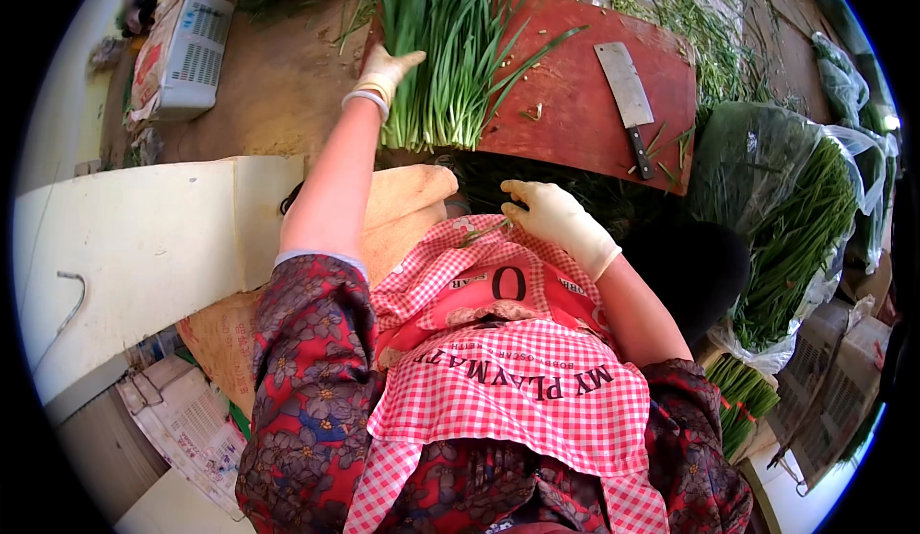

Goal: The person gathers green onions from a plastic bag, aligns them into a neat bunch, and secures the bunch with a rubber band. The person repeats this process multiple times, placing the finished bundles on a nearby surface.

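A thick bunch of garlic chives (453, 66) lies on the red cutting board (575, 102), its pale cut ends towards me. My left hand (384, 74), in a thin pale glove, is against the left side of the bunch. Its thumb sticks out to the right, while leaves hide the fingers. Some leaves just above that hand are blurred. Over my lap, my gloved right hand (560, 217) is held with thumb and fingertips apart and nothing visible between them. A loose green blade (485, 233) rests on my checked apron (503, 390) near the fingertips.
A cleaver (624, 88) lies on the board's right side, handle towards me. Green scraps (683, 23) litter the area behind. At right stands a clear plastic bag (798, 225) of chives. A grey plastic crate (194, 52) is at far left, a white panel (158, 225) nearer.
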Action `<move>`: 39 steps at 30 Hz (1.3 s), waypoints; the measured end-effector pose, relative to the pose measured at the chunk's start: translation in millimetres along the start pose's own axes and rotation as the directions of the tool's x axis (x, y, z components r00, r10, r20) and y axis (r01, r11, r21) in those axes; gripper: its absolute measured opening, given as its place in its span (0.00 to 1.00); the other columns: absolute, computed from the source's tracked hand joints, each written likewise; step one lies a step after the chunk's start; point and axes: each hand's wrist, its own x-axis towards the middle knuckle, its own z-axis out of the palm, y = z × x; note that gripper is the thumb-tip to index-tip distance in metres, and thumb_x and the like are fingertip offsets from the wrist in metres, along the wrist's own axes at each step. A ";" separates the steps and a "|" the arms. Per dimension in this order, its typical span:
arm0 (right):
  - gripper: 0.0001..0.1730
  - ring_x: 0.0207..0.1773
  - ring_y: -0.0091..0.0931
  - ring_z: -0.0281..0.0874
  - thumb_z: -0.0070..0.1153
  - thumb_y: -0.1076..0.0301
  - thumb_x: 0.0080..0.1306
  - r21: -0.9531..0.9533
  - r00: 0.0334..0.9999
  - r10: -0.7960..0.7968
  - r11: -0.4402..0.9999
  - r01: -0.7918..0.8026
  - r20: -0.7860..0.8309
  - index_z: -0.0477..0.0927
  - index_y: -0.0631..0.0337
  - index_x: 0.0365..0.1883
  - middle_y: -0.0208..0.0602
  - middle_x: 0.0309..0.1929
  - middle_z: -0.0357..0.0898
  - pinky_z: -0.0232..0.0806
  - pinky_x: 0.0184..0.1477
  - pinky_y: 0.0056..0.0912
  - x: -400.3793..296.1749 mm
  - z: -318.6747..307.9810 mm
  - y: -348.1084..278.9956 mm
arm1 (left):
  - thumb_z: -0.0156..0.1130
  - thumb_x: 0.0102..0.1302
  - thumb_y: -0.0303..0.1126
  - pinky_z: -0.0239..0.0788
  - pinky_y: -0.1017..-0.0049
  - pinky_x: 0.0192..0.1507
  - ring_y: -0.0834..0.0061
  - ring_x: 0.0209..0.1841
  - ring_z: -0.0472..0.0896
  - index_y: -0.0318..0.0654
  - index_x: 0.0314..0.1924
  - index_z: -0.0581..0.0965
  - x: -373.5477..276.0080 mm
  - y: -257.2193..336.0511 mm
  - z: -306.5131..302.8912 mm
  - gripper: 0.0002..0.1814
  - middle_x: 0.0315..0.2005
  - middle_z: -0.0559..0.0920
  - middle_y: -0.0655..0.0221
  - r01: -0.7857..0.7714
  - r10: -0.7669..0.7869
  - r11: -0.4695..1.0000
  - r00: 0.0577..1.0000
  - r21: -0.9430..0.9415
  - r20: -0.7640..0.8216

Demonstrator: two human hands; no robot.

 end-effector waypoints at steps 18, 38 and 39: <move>0.17 0.43 0.42 0.83 0.53 0.53 0.64 -0.219 0.964 0.060 0.976 -0.002 0.260 0.85 0.56 0.35 0.46 0.36 0.84 0.74 0.46 0.45 72.9 -34.5 25.0 | 0.71 0.63 0.44 0.65 0.70 0.62 0.68 0.58 0.75 0.36 0.67 0.65 -14.4 -18.1 59.6 0.38 0.58 0.78 0.61 -0.164 0.202 0.923 0.976 -0.348 0.076; 0.15 0.40 0.39 0.84 0.55 0.59 0.65 -0.278 0.975 -0.151 0.955 0.101 -0.162 0.81 0.49 0.49 0.41 0.37 0.85 0.74 0.44 0.45 130.1 -14.2 -41.9 | 0.69 0.62 0.42 0.60 0.64 0.67 0.52 0.66 0.69 0.28 0.72 0.54 28.2 -44.0 93.3 0.47 0.64 0.68 0.45 -0.265 0.270 0.926 0.963 -0.270 -0.020; 0.12 0.38 0.39 0.84 0.55 0.59 0.64 -0.365 0.968 -0.190 0.923 0.120 -0.162 0.81 0.52 0.43 0.40 0.34 0.85 0.75 0.41 0.44 139.0 -1.7 -42.3 | 0.69 0.62 0.43 0.60 0.63 0.68 0.50 0.66 0.68 0.26 0.71 0.54 32.4 -49.6 94.9 0.48 0.65 0.68 0.42 -0.292 0.290 0.929 0.956 -0.229 -0.045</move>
